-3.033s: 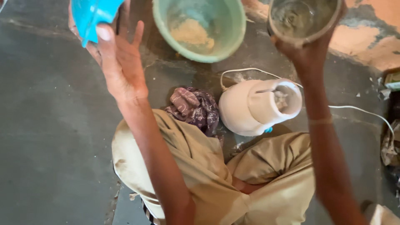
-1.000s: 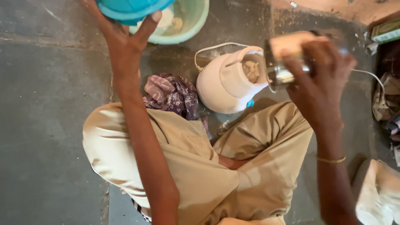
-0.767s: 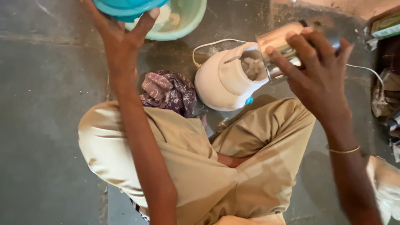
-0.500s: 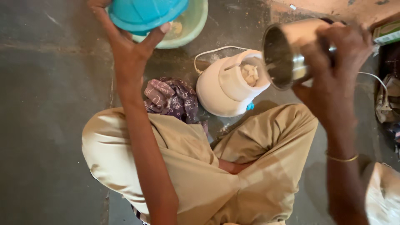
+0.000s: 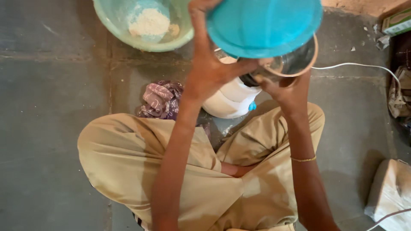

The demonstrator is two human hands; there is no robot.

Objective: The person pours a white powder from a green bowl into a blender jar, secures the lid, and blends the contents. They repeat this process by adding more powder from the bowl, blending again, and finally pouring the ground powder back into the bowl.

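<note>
The person sits cross-legged on the grey stone floor (image 5: 47, 128), and both hands are raised over the white grinder base (image 5: 229, 96) that stands on the floor just beyond the knees. The green plastic basin (image 5: 112, 25) with a heap of pale flour in it rests on the floor further out, to the left. The left hand (image 5: 209, 70) has its grip closed on the rim of a turquoise plastic lid (image 5: 263, 25), fingers above and thumb below, holding it flat over the mouth of the steel grinder jar (image 5: 295, 62). The right hand (image 5: 284, 87) cups that jar from underneath, its grip closed around the lower wall. Lid and jar overlap but do not look seated: part of the jar's rim shows beyond the lid at the right. If the lid comes down skewed, it could slip off or leave a gap for the contents to escape. The white power cord (image 5: 355, 66) trails along the floor nearby and could catch a lowered forearm. A patterned purple cloth (image 5: 160, 98) lies bunched beside the base.
</note>
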